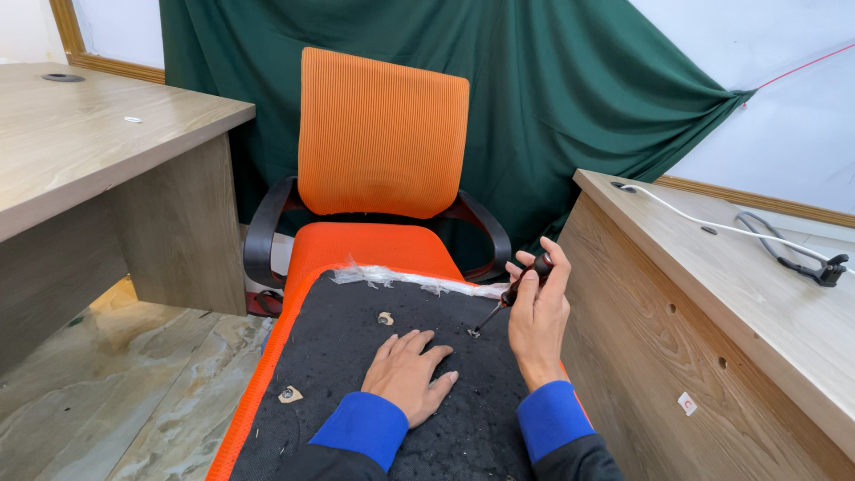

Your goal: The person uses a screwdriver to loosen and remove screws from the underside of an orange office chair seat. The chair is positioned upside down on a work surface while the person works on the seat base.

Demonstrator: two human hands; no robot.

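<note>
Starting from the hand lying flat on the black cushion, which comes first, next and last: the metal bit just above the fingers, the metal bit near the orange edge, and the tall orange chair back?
From the left hand, flat on the black seat underside:
1. The upper metal fitting, just beyond the fingertips.
2. The lower metal fitting, off to the left near the orange edge.
3. The orange chair back, standing far behind the cushion.

Chair back [383, 134] ribbed orange. Seat underside [356, 392] black felt, orange rim. Armrests [267, 227] black. Curtain [552, 98] dark green. Desks [98, 134] pale woodgrain. Sleeves [361, 428] black, blue cuffs. Floor [134, 392] marbled grey-tan. Screwdriver [521, 285] dark red-black.
</note>
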